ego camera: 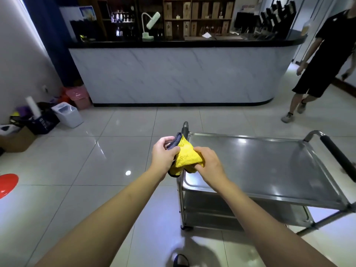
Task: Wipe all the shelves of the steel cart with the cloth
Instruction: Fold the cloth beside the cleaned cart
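1. Both of our bare forearms are reaching forward over the tiled floor.
2. We are gripping the yellow cloth with our left hand, fingers closed on its dark edge.
3. We are pinching the same cloth with our right hand, just above the near left corner of the steel cart.
4. Beyond the cart, another person is walking beside the marble-fronted counter.
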Motion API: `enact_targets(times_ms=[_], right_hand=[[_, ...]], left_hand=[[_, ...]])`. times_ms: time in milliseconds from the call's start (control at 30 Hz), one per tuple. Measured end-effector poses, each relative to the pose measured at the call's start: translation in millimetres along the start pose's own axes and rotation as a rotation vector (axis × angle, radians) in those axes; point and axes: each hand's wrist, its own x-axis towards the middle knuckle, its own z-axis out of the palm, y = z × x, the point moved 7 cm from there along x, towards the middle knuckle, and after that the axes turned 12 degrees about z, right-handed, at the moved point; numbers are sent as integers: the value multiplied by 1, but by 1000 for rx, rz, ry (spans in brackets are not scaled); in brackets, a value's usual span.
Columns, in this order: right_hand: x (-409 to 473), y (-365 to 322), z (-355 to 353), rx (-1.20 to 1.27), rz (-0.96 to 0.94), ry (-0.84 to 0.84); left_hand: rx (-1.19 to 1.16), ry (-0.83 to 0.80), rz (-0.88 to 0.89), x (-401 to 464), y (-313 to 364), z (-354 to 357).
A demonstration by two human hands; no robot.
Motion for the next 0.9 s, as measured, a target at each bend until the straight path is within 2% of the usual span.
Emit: enact_targets(times_ms=[333,500,600,833,900], right_hand=[[144,-9,65,234,36,-58],[203,-10,96,348,130,-227],[229,-6,113,528,254,-321],[303,2,161,1009,527,-281],[314,-4,169,1020,521,-284]], left_hand=[[203,-60,271,138,22,-20],[333,-84,351,195,19,-32],[388,-93,414,222,20,-42],[470,-125,515,294,4,-78],[445,-116,504,309,-7,-89]])
